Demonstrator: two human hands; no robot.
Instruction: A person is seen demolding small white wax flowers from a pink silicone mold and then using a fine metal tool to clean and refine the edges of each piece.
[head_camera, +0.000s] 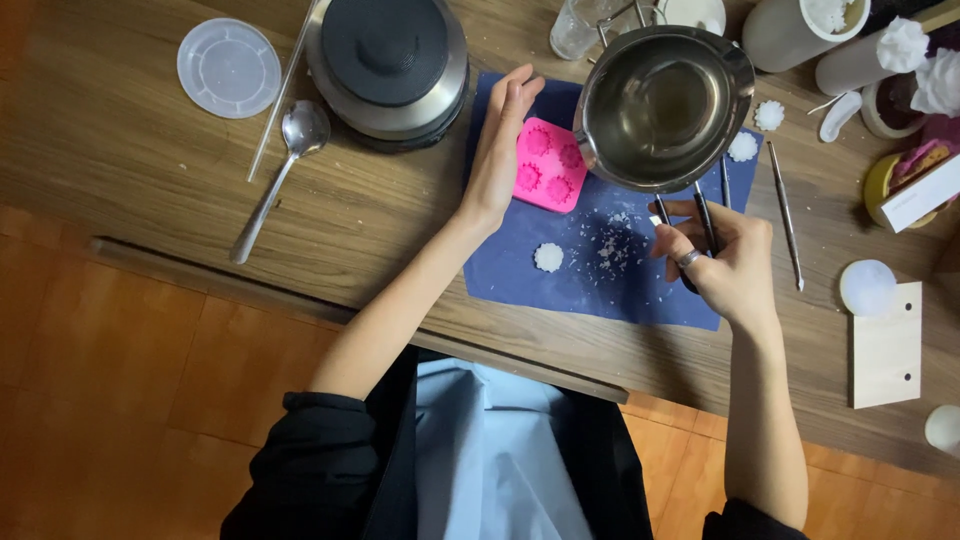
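My right hand (728, 265) grips the wire handle of a steel melting pot (665, 105) and holds it tilted over the right edge of a pink silicone mold (549, 163) with several flower-shaped cavities. Clear liquid lies in the pot. My left hand (500, 150) rests flat against the mold's left side, fingers straight. The mold sits on a dark blue mat (600, 285). A white flower-shaped wax piece (548, 257) lies on the mat below the mold, with white crumbs scattered beside it.
A round black-topped heater (388, 65) stands at the back left, next to a metal spoon (282, 165) and a clear plastic lid (229, 68). Two white wax flowers (768, 115), a thin metal tool (786, 215), a wooden block (886, 345) and several containers crowd the right side.
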